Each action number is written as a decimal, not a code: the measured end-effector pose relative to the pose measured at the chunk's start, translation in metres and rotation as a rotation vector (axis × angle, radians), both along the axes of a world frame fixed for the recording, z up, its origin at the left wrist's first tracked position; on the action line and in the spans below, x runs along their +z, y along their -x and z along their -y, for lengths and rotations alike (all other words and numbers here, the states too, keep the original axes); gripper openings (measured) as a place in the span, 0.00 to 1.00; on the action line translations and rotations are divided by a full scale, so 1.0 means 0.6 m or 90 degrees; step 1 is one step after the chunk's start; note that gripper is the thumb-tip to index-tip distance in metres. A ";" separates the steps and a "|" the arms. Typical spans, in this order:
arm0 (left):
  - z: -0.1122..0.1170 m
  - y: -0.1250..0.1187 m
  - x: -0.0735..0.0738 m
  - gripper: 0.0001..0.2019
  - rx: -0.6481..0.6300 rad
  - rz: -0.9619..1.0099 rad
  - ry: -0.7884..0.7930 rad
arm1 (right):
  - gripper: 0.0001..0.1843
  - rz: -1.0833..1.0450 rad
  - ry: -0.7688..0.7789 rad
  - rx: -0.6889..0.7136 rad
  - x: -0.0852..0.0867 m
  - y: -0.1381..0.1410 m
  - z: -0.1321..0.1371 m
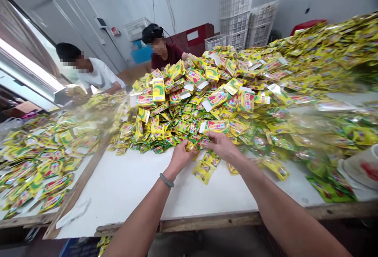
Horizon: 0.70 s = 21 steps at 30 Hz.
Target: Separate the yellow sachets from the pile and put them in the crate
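Note:
My left hand (180,158), with a beaded bracelet on its wrist, pinches a small yellow packet (192,146) at the front foot of a big heap. Just right of it, my right hand (223,146) has its fingers curled at the edge of a small green-and-yellow packet (204,140), which they partly hide. A small box (217,126) with a white open flap lies right behind the right fingers. Below the hands, yellow packets (203,171) lie flat on the white tabletop (132,186). Many yellow-green boxes (158,89) top the heap, with loose packets underneath.
A wooden divider (85,180) separates another pile of boxes (56,168) at left. A white tub (362,166) stands at right. More packets (333,52) rise at the back right. Two people (100,74) (169,54) work across the table. White crates (236,13) are stacked behind.

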<state>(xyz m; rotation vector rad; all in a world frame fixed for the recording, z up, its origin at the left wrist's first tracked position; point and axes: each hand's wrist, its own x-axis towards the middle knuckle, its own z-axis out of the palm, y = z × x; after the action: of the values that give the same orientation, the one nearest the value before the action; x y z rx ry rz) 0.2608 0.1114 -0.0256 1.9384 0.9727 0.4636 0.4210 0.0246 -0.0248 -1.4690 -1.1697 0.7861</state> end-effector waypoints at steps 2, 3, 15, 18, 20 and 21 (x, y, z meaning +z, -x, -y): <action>-0.002 0.016 0.005 0.08 -0.056 -0.001 0.010 | 0.11 0.012 0.002 0.070 -0.004 0.013 0.000; -0.001 0.021 0.008 0.09 -0.080 -0.005 0.007 | 0.11 0.020 0.006 0.088 -0.006 0.019 0.000; -0.086 0.000 0.150 0.29 -0.032 -0.076 -0.178 | 0.10 0.057 0.023 -0.033 0.025 0.026 0.010; -0.175 -0.027 0.221 0.26 0.257 -0.148 -0.408 | 0.11 0.076 0.032 -0.089 0.031 0.028 0.010; -0.226 -0.050 0.246 0.30 0.342 -0.202 -0.460 | 0.11 0.075 0.029 -0.089 0.032 0.031 0.010; -0.246 -0.062 0.249 0.33 0.353 -0.229 -0.473 | 0.11 0.072 0.023 -0.081 0.032 0.033 0.009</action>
<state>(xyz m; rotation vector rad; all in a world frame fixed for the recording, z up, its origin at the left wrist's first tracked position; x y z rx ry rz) 0.2981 0.2587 0.1241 2.4401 1.7749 0.9084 0.4009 0.0191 -0.0057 -1.6177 -1.1382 0.6467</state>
